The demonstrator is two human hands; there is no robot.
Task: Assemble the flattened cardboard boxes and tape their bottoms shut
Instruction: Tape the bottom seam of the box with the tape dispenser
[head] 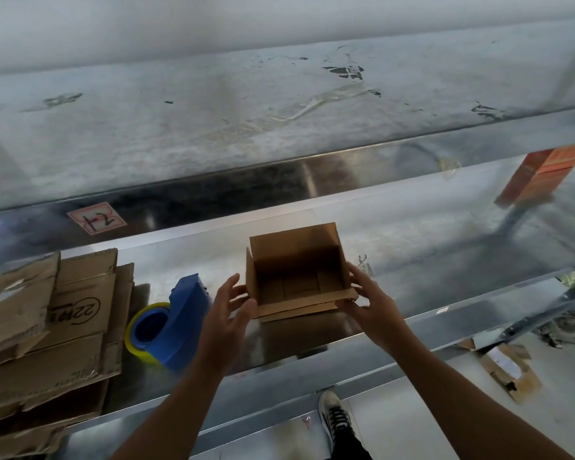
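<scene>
Box (296,260) sits upright on the bench (429,247), mouth up, near the front edge. Left hand (228,310) and right hand (370,298) flank it, both open with fingers straight, right fingertips at its side flap. The risk: it's light and nothing grips it, so an uneven squeeze could skid or tip it off the edge. Bottom taped? Can't tell from above. Tape gun (176,323) and flat stack (47,327) lie at left.

White sticker (96,218): on the front edge of the metal shelf (213,190); handwritten black digits, apparently "12", scrawled over in red.
Flattened cardboard sheet (80,310): black marker "22" inside a circle, seen upside down; the strokes beside it are illegible.
Orange carton (541,174): print too blurred to read.
</scene>
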